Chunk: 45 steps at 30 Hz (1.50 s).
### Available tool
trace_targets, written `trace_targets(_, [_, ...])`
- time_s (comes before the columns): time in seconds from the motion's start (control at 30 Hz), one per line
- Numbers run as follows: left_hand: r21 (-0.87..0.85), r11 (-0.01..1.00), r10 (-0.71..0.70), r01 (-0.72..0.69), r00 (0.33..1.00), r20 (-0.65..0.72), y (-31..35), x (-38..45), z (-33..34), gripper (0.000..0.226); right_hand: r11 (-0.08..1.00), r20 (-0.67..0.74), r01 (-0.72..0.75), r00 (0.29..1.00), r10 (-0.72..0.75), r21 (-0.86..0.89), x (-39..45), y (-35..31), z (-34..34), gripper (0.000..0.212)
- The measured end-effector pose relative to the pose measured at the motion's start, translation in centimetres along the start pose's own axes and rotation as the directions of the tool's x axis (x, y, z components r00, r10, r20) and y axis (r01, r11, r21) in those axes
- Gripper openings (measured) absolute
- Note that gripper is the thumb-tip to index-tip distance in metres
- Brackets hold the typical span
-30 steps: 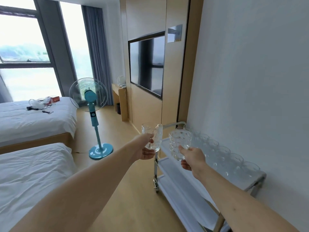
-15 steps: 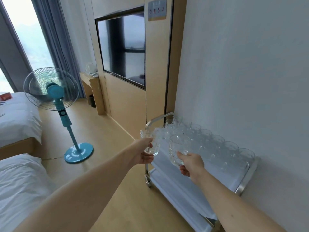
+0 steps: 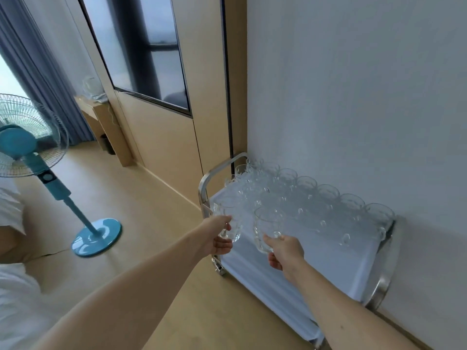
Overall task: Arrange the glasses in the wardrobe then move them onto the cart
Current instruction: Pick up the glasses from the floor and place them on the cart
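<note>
Each hand holds one clear patterned drinking glass above the near-left corner of a steel cart's top shelf [image 3: 341, 263]: left hand [image 3: 219, 236] grips one [image 3: 228, 218], right hand [image 3: 285, 252] the other [image 3: 266, 229]. Rows of clear glasses [image 3: 328, 198] crowd the shelf's far edge by the white wall [image 3: 353, 97]; a blue pedestal fan [image 3: 30, 152] stands left.

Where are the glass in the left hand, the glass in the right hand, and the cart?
left-hand glass [image 3: 231, 218]: head view, upper wall above the fingers
right-hand glass [image 3: 266, 224]: head view, clear side wall
cart [image 3: 336, 263]: head view, bare part of top shelf
</note>
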<state>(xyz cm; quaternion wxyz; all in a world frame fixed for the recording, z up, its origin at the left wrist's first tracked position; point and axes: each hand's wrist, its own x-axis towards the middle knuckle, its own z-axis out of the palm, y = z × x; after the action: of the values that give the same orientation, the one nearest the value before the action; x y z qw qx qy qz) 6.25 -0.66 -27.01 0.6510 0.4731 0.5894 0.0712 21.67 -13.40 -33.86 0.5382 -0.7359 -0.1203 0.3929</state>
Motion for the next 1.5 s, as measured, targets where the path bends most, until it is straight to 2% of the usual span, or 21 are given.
trace_targets(0.17, [0.003, 0.999, -0.043, 0.043, 0.998, 0.053, 1.0, 4.8, 2.0, 0.034, 0.998, -0.058, -0.066, 0.996, 0.065, -0.022, 4.0, 1.3, -1.0, 0.028])
trace_targets(0.47, [0.023, 0.997, -0.073, 0.07, 0.98, 0.183, 3.0, 10.1, 5.3, 0.033, 0.985, -0.212, -0.161, 0.966, 0.146, -0.058, 7.5, 1.9, -2.3, 0.028])
trace_targets(0.6, [0.052, 0.996, -0.089, 0.077, 0.954, 0.286, 3.8, 11.8, 6.6, 0.031, 0.978, -0.28, -0.206, 0.941, 0.19, -0.029, 8.1, 2.3, -2.3, 0.022])
trace_targets(0.9, [0.159, 0.986, -0.119, 0.045, 0.862, 0.493, 5.3, 15.1, 9.4, 0.028, 0.963, -0.465, -0.252, 0.844, 0.268, 0.096, 8.6, 2.6, -1.6, 0.031])
trace_targets(1.1, [0.224, 0.974, -0.147, 0.024, 0.822, 0.55, 4.9, 17.3, 10.5, 0.027, 0.94, -0.556, -0.266, 0.758, 0.34, 0.213, 8.6, 3.8, -0.2, 0.032])
trace_targets(1.27, [0.275, 0.961, -0.192, 0.034, 0.797, 0.573, 3.6, 19.0, 11.7, 0.026, 0.913, -0.557, -0.27, 0.726, 0.402, 0.306, 9.2, 5.3, 0.4, 0.032])
trace_targets(1.3, [0.278, 0.96, -0.201, 0.043, 0.795, 0.572, 3.3, 19.2, 12.1, 0.027, 0.908, -0.576, -0.272, 0.705, 0.413, 0.318, 9.2, 5.3, 0.4, 0.034])
trace_targets(1.33, [0.277, 0.96, -0.205, 0.05, 0.796, 0.569, 3.2, 19.4, 12.5, 0.027, 0.899, -0.573, -0.268, 0.698, 0.429, 0.346, 9.5, 5.6, 0.2, 0.054])
trace_targets(1.37, [0.273, 0.96, -0.207, 0.056, 0.799, 0.565, 3.0, 19.6, 13.0, 0.027, 0.905, -0.585, -0.275, 0.694, 0.42, 0.324, 9.7, 5.7, -0.1, 0.029])
trace_targets(1.5, [0.245, 0.967, -0.189, 0.061, 0.819, 0.542, 2.2, 20.6, 15.0, 0.027, 0.917, -0.607, -0.28, 0.688, 0.397, 0.283, 10.8, 6.4, -1.6, 0.046])
